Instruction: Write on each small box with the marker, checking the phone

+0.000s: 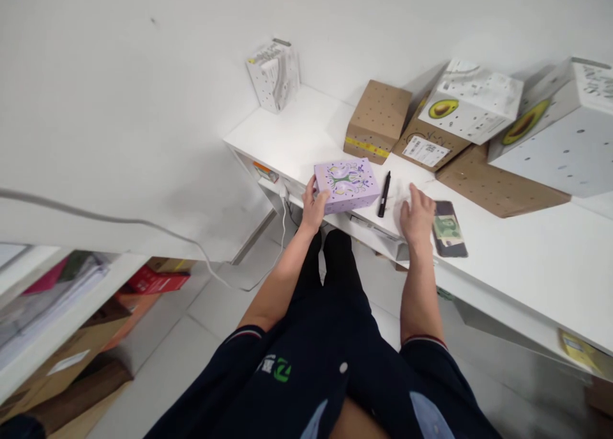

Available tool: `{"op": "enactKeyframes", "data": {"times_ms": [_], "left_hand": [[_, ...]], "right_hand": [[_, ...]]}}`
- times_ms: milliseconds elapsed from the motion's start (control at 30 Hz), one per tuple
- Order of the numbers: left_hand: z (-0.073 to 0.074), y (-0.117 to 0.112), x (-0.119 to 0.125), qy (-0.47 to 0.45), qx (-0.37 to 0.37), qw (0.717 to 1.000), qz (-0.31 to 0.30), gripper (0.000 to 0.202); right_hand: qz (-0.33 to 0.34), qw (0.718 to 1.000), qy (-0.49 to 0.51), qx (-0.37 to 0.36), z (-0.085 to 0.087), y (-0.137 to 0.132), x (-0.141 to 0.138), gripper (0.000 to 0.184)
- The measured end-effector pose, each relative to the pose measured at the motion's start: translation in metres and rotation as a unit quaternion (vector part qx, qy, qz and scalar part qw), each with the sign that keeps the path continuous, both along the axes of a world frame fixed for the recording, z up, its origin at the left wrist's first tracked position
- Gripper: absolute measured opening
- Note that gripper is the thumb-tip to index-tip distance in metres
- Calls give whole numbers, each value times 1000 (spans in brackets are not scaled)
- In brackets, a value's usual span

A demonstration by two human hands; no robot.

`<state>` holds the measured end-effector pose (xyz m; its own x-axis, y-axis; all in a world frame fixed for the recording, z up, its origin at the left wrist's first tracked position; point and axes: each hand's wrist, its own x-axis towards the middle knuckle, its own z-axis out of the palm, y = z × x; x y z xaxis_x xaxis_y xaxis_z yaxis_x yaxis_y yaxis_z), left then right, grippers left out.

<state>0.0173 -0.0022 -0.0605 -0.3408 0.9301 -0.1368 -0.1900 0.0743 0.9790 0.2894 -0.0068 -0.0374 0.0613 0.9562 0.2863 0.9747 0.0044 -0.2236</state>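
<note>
A small lilac box [347, 182] with a green and purple printed design lies flat near the front edge of the white table [306, 129]. My left hand [314, 206] grips its left end, thumb on the near side and fingers at the far left. To the right of the box lies a black marker pen [384, 194]. My right hand [417, 216] rests over the table between the pen and a phone [449, 229], its fingers apart and holding nothing. A green banknote-like picture shows on the phone's back.
Brown cardboard boxes [378, 116] stand along the wall, with white avocado-print boxes [472, 103] on top. One white box [275, 75] stands in the far left corner. A white cable [211, 266] hangs at the left, by shelves [71, 317] of cartons.
</note>
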Motion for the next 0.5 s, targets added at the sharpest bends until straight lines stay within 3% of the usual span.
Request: {"op": "enactKeyframes", "data": {"times_ms": [100, 200, 267, 333, 500], "left_hand": [[-2, 1, 0, 5, 9, 1000, -1, 58], [-3, 1, 0, -1, 20, 1000, -2, 58], [-4, 1, 1, -8, 25, 1000, -2, 58], [-4, 1, 2, -16, 28, 999, -3, 59], [-3, 1, 2, -21, 32, 999, -1, 59]], "right_hand": [[-138, 990, 16, 8, 2, -31, 30, 71], [-261, 963, 37, -56, 5, -55, 54, 98], [-278, 954, 49, -103, 4, -62, 62, 104], [-267, 955, 49, -120, 1, -61, 65, 97], [-293, 952, 25, -87, -1, -50, 59, 75]]}}
